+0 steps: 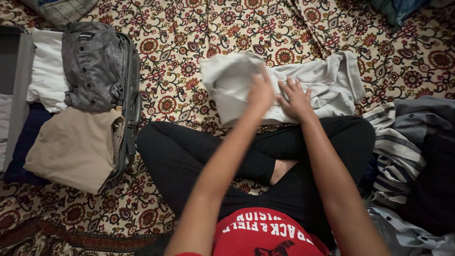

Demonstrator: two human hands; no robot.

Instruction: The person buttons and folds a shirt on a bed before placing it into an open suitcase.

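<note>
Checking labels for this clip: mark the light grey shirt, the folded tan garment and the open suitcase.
light grey shirt [332,83], head view, right sleeve area.
folded tan garment [71,147], head view, its middle.
open suitcase [132,90], head view, right rim.
</note>
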